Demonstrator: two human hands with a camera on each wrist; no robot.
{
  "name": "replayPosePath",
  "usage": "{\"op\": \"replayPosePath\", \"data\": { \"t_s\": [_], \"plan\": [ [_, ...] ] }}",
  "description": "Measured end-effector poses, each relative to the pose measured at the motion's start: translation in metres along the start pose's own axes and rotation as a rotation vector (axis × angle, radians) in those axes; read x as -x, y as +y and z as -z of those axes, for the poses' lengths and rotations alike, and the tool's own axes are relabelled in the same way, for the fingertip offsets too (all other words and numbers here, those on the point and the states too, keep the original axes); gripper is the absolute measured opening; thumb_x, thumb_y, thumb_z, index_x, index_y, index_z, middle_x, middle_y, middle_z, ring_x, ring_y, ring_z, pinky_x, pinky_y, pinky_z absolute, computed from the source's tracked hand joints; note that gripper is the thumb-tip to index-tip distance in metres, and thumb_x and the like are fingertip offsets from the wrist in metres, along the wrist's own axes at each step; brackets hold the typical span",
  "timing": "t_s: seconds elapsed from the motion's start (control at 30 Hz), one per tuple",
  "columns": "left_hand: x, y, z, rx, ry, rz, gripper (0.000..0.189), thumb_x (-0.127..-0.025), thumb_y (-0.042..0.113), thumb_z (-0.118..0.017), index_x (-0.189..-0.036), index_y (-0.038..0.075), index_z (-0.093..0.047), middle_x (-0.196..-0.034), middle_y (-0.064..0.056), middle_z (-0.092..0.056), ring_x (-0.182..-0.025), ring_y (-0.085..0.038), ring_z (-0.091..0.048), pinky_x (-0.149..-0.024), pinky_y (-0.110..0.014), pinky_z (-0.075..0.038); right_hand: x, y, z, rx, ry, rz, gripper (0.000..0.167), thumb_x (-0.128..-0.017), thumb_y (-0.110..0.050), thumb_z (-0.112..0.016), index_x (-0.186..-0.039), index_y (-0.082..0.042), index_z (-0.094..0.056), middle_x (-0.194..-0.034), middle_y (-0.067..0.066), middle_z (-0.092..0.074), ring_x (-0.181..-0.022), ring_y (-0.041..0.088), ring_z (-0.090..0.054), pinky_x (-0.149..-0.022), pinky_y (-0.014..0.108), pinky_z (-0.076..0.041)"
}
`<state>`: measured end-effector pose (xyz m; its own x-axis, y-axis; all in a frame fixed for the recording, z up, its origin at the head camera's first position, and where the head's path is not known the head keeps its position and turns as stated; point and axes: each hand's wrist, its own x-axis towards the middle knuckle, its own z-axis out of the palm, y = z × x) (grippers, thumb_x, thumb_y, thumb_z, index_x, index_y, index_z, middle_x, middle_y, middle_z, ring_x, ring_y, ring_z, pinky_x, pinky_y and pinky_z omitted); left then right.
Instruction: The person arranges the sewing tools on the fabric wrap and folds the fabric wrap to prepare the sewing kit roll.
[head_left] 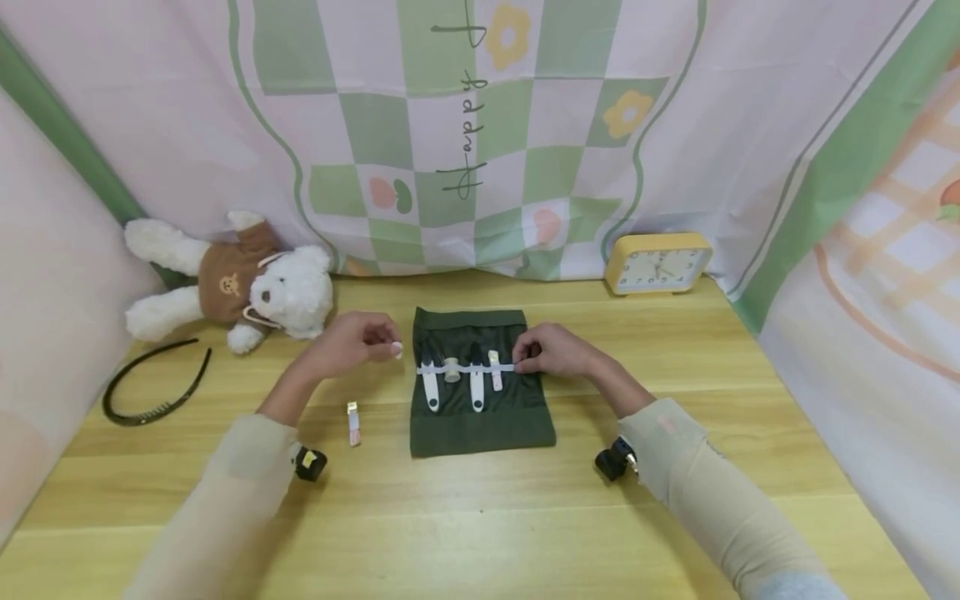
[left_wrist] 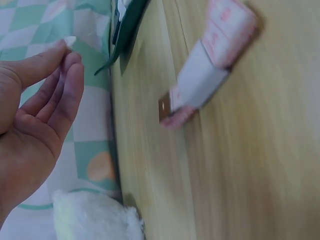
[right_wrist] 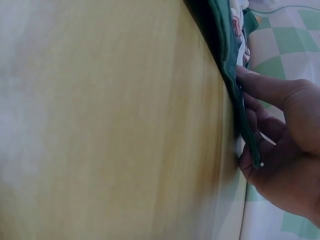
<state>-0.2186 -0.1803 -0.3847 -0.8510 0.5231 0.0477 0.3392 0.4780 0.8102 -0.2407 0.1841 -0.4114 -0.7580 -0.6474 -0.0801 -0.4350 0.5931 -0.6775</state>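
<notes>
Between its thumb and fingertips my left hand (head_left: 358, 343) pinches a small white piece (left_wrist: 70, 41), too small to identify, just left of a dark green fabric roll (head_left: 483, 432). The roll lies spread flat, and a white elastic band (head_left: 510, 367) crosses it. Tucked under this band are two white-handled tools (head_left: 477, 390) with dark tips, a small spool (head_left: 452, 370) and a slim pale strip (head_left: 495, 372). My right hand (head_left: 553, 350) grips the roll's right edge at the band's end, thumb on top and fingers beneath. A pink-and-white folded strip (left_wrist: 205, 75) with a white wrap lies near the left wrist.
A white plush bear (head_left: 296, 287) in a brown top lies at the back left, with a black headband (head_left: 153, 408) in front of it. A yellow clock (head_left: 658, 263) stands at the back right. A checked curtain (head_left: 465, 125) hangs behind the wooden table (head_left: 480, 533).
</notes>
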Motion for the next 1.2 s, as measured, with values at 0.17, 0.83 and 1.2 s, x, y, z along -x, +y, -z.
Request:
{"op": "replayPosePath", "data": {
  "t_s": [0.17, 0.83, 1.2],
  "plan": [
    [-0.007, 0.005, -0.006, -0.058, -0.001, -0.021, 0.006, -0.097, 0.011, -0.070, -0.098, 0.005, -0.071, -0.087, -0.005, -0.071, -0.079, -0.021, -0.066, -0.069, -0.037, -0.054, 0.001, 0.001, -0.001, 0.004, -0.003, -0.011, 0.007, -0.092, -0.006, -0.075, -0.087, -0.010, -0.075, -0.081, -0.003, -0.068, -0.071, 0.015, -0.058, -0.065, 0.031, -0.049],
    [-0.050, 0.027, -0.032, -0.097, -0.051, -0.082, 0.003, -0.098, 0.009, -0.069, -0.099, 0.007, -0.071, -0.088, -0.003, -0.067, -0.081, -0.018, -0.061, -0.075, -0.036, -0.050, 0.000, 0.000, 0.000, 0.006, -0.009, -0.017, 0.006, -0.093, -0.007, -0.074, -0.088, -0.010, -0.074, -0.082, -0.002, -0.067, -0.073, 0.015, -0.058, -0.067, 0.032, -0.049],
    [-0.065, 0.032, -0.045, -0.083, -0.064, -0.063, 0.005, -0.098, 0.013, -0.069, -0.100, 0.007, -0.070, -0.091, -0.003, -0.069, -0.082, -0.018, -0.063, -0.076, -0.036, -0.052, 0.000, -0.001, -0.001, 0.010, -0.004, -0.021, 0.007, -0.093, -0.007, -0.074, -0.087, -0.011, -0.074, -0.082, -0.002, -0.067, -0.073, 0.015, -0.058, -0.067, 0.033, -0.049]
  ]
}}
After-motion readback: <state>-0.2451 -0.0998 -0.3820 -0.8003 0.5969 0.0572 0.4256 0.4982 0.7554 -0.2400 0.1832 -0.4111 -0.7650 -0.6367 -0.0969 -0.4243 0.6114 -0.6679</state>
